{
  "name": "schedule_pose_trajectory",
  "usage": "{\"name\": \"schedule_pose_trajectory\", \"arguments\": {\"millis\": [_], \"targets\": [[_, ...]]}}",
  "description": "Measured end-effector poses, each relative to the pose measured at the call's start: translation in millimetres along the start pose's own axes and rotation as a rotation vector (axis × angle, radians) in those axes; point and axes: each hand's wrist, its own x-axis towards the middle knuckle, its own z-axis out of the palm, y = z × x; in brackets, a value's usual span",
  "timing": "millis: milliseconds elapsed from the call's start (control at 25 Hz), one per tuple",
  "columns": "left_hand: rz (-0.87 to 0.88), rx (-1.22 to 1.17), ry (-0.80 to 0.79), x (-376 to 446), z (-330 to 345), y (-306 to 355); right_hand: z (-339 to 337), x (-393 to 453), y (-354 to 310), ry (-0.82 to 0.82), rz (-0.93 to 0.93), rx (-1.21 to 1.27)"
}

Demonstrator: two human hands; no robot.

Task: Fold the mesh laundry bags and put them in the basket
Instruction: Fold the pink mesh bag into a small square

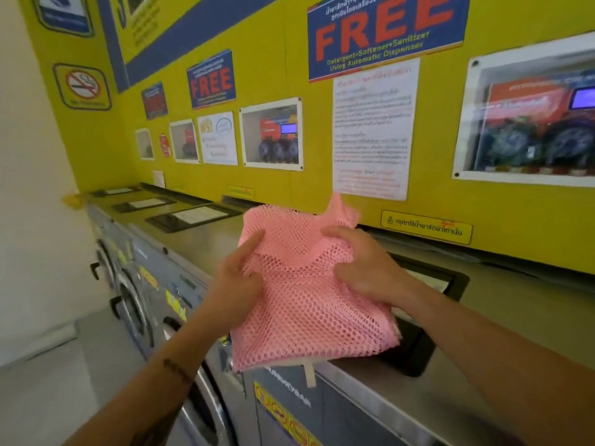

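fingers of the left hand pinch the left edge of the pink mesh bag, with the index finger stretched straight up along the fabric and the thumb tucked against the netting below it. the right hand grips the bag's right side, its fingers curled narrow into the mesh and bunching it near the upper middle. both hands are closed on the same bag and hold it in the air, above the front edge of the steel top of a washer row.

the bag hangs crumpled between the hands. its top part is doubled over toward the person, and one corner pokes upward behind the right hand. its lower edge droops past the front lip of the machines, where a white tab dangles from the hem. the netting has large open holes.

a dark recessed lid sits in the steel top just behind and under the right hand and forearm. further left along the top lie more dark lids with white sheets on them. round washer doors line the front, low on the left.

the yellow wall behind carries blue signs reading "free", a white notice, and framed windows showing red equipment. a no-smoking sticker is on the left.
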Motion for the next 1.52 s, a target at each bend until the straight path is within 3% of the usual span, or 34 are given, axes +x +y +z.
{"name": "schedule_pose_trajectory", "arguments": {"millis": [320, 440, 600, 720, 880, 1080, 1520], "targets": [[0.004, 0.060, 0.140, -64.2, -91.9, -7.1, 63.8, -27.8, -63.5, -0.032, -0.126, -0.018], [-0.035, 0.129, 0.169, -113.0, -138.9, -52.8, 134.7, -59.2, -77.6, -0.093, -0.127, 0.008], [-0.042, 0.204, 0.160, -201.8, -193.1, -166.2, 280.3, -124.6, -57.5, -0.135, -0.115, 0.049], [-0.215, 0.189, 0.170, -266.1, -221.1, -253.2, 395.1, -168.5, -30.0, -0.282, 0.022, 0.085], [-0.448, 0.275, 0.071, -333.0, -250.6, -341.2, 501.8, -209.2, -11.1, -0.502, 0.207, 0.045], [-0.701, 0.273, 0.052, -383.8, -253.2, -435.8, 601.6, -218.3, 24.3, -0.681, 0.287, -0.037], [-1.102, 0.251, -0.148, -423.4, -195.7, -656.5, 794.0, -239.9, 190.3, -0.980, 0.570, -0.110]]}}
